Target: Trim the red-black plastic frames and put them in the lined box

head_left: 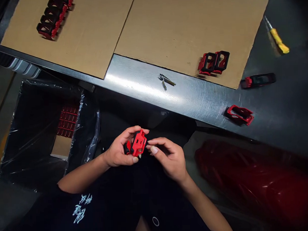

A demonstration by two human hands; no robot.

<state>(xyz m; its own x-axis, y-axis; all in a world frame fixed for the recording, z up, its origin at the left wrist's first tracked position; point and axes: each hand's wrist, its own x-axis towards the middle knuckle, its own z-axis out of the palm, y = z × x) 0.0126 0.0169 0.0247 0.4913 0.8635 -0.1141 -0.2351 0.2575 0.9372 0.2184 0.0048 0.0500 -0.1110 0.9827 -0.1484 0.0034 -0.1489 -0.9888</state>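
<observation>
My left hand (121,150) is wrapped round a red plastic housing with black edges (139,142), held in front of my body below the table edge. Its face with two small slots is turned up. Just right of it, my right hand (172,158) has thumb and forefinger brought together in a pinch. Whether something small sits between those fingertips is too unclear to make out. On the metal strip beyond lie nail clippers (167,80). A red plastic shell (240,115) rests near the table edge at right, with a black frame with a red end (259,80) behind it.
Cardboard sheets (166,27) cover the table. They carry two red-and-black housings (214,63) and a row of several more (53,19). A yellow-handled screwdriver (277,38) lies far right. A plastic-lined bin (30,133) holds red parts at left; a red bag (247,179) stands below right.
</observation>
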